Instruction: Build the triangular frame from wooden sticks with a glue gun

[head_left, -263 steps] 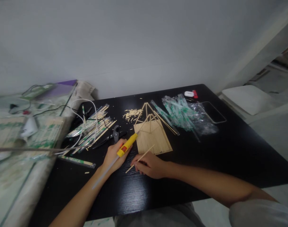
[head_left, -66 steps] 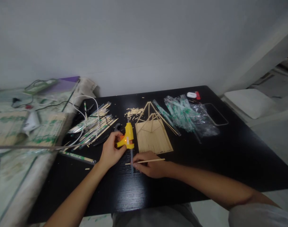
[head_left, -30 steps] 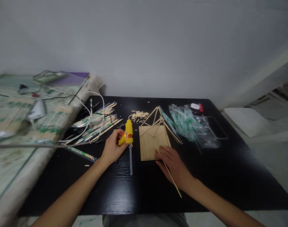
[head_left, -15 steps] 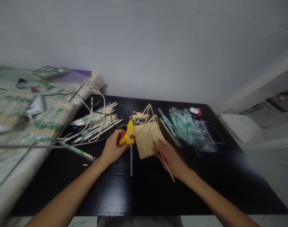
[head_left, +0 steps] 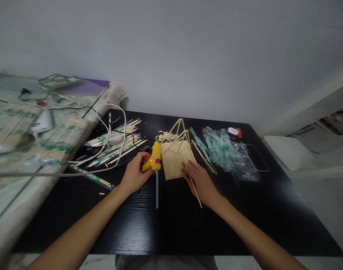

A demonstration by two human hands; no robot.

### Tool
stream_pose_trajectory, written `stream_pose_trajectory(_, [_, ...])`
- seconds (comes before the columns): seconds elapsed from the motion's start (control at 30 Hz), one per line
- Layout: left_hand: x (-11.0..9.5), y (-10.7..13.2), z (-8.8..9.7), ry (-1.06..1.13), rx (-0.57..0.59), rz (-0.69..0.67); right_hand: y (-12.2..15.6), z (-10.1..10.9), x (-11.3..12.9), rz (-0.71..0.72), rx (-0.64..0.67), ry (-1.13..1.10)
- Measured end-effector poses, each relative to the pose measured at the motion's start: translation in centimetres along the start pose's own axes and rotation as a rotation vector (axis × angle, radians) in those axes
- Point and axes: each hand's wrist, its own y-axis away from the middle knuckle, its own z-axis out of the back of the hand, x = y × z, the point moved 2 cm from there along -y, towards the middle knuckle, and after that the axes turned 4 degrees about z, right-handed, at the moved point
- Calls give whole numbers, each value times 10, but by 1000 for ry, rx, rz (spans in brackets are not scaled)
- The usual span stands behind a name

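My left hand (head_left: 134,175) is closed around the handle of a yellow glue gun (head_left: 153,158), whose clear glue stick (head_left: 157,189) trails back toward me on the black table (head_left: 258,210). My right hand (head_left: 201,181) rests at the near right corner of a flat mat of wooden sticks (head_left: 175,159) and pinches a thin wooden stick (head_left: 194,187) that lies along the hand. A small frame of sticks (head_left: 179,131) rises from the far side of the mat.
Wrapped and loose chopsticks (head_left: 115,144) with a white cable (head_left: 109,150) lie at the left. Empty clear wrappers (head_left: 224,148) are heaped at the right, beyond them a white and red object (head_left: 234,131). Short stick offcuts (head_left: 165,135) sit behind the mat. A cluttered surface (head_left: 25,131) adjoins the table's left.
My right hand, with its stick, went from in front of me to the mat's near right corner. The glue gun turned upright in my left hand. The mat has shifted slightly.
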Motion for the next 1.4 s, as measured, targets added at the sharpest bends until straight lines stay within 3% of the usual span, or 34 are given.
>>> stream_pose_trajectory(0.43, [2, 0, 2, 3, -5, -4, -21, -7, -11, 14, -39, 30])
stream_pose_trajectory(0.57, [5, -1, 9, -5, -99, 31, -23, -8, -12, 15, -34, 24])
stream_pose_trajectory(0.7, [6, -2, 12, -7, -169, -29, -21, -10, -10, -4, -54, 33])
stream_pose_trajectory(1.07, [-5, 1, 10, -110, -58, -32, -15, -16, -8, -31, -209, -46])
stream_pose_trajectory(1.23, [-9, 0, 11, -194, -56, 47, -16, -10, -5, 5, -306, -188])
stream_pose_trajectory(1.4, [-4, -14, 20, -125, -96, 180, -14, 1, -2, -130, -367, -529])
